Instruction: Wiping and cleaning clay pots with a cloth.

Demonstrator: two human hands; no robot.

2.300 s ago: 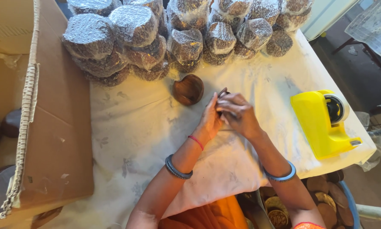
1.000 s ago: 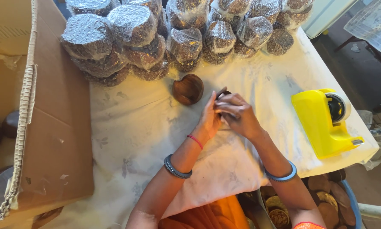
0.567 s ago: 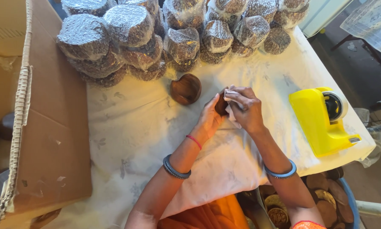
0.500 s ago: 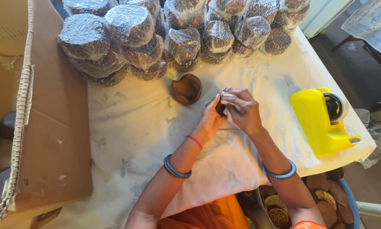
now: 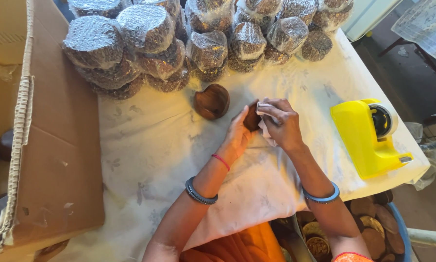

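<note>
- A small dark brown wooden piece (image 5: 251, 116) is held above the white cloth-covered table (image 5: 150, 145), roughly mid-table.
- Left hand (image 5: 237, 138): palm is turned toward the piece, fingers are curled up against its near-left side; the piece is cupped from below and from the left. Fingers are closed on it, not spread.
- Right hand (image 5: 283, 121): fingers are bunched together and clamped on a white cloth (image 5: 266, 127), which is pressed against the right and top of the piece. Fingertips are hidden behind the cloth and knuckles; the exact gap cannot be told.
- Both hands are touching at the piece; the piece is mostly hidden between them, only a dark edge is seen.
- A second dark wooden bowl (image 5: 211, 101), heart-like in outline, is lying on the table just beyond and left of the hands, not touched.
- Foil-wrapped round bundles (image 5: 145, 34) are stacked along the far edge of the table.
- A yellow tape dispenser (image 5: 368, 136) is set on the right side, well apart from the hands.
- An open cardboard box (image 5: 58, 145) is standing at the left edge.
- A blue tub (image 5: 397, 230) with brown round pieces is seen below the table at lower right.
</note>
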